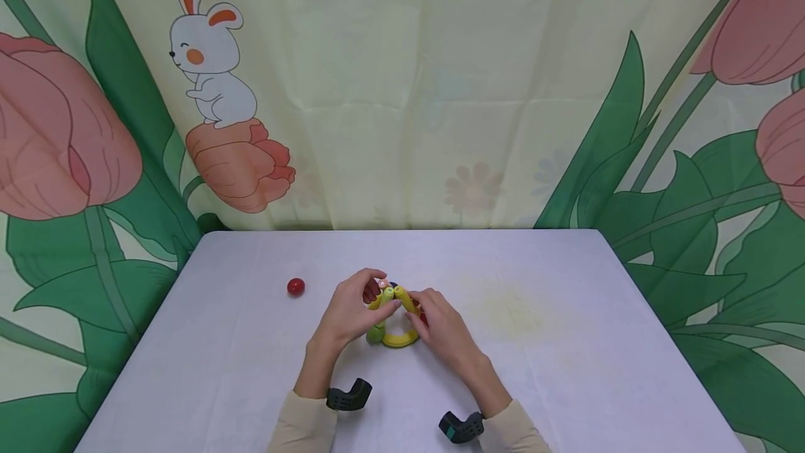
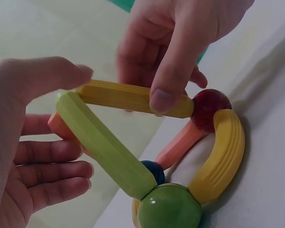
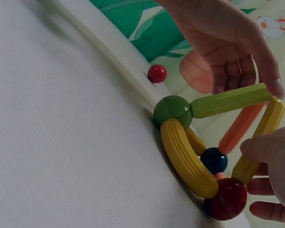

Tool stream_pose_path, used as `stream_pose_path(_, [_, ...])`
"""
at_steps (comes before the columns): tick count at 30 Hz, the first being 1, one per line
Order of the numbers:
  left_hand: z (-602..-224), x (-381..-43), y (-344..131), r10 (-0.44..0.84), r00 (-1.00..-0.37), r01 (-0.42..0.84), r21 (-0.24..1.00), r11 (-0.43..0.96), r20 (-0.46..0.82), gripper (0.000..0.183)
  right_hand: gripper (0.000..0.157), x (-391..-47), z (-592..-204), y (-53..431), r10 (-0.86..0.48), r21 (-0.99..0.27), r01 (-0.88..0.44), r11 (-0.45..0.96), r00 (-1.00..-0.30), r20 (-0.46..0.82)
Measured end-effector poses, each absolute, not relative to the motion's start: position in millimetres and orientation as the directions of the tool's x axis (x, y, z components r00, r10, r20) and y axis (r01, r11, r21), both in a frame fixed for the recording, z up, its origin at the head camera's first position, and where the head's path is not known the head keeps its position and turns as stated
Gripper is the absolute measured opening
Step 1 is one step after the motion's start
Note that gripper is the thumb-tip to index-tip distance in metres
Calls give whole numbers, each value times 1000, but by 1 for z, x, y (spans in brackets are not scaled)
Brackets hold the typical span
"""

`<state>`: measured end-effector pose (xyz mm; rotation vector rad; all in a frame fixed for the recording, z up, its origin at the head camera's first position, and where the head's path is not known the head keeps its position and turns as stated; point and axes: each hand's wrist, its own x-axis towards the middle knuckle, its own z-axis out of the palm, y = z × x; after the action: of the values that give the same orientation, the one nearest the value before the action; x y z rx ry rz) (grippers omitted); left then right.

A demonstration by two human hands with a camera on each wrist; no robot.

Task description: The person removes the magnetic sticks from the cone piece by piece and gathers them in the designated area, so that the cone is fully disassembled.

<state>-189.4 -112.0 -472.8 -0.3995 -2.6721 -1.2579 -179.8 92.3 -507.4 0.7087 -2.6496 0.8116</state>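
Note:
Sticks and balls form a pyramid-like magnetic frame on the table. My left hand (image 1: 349, 305) holds its top, thumb against the upper ends of the light green stick (image 2: 104, 142) and yellow stick (image 3: 261, 137), index finger behind the orange stick (image 3: 240, 128). Its other fingers lie loose. Between thumb and fingers, my right hand (image 1: 443, 324) pinches the straight yellow stick, which rises from a dark red ball (image 3: 226, 199). A curved yellow piece (image 1: 400, 340) joins that ball to a green ball (image 2: 169, 207). Farther back sits a dark blue ball (image 3: 213, 160).
A loose red ball (image 1: 295, 287) lies to the left of the frame on the white-covered table (image 1: 207, 362). Behind the table's far edge hangs a curtain (image 1: 377, 89) printed with tulips and a rabbit. A black camera strap sits on each wrist.

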Motion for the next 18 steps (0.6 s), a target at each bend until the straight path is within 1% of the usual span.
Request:
stream_pose_path(8, [-471, -188, -109, 216, -923, 382, 681, 624, 319, 48, 37, -179, -505, 93, -374, -446, -543, 711, -830, 415])
stream_pose_path(14, [-470, -189, -107, 237, -924, 381, 653, 654, 301, 48, 36, -179, -502, 92, -378, -450, -551, 702, -825, 421])
stream_pose_path(18, [-470, -187, -105, 266, -919, 394, 654, 646, 291, 47, 36, -178, -499, 91, -374, -456, -554, 696, -823, 429])
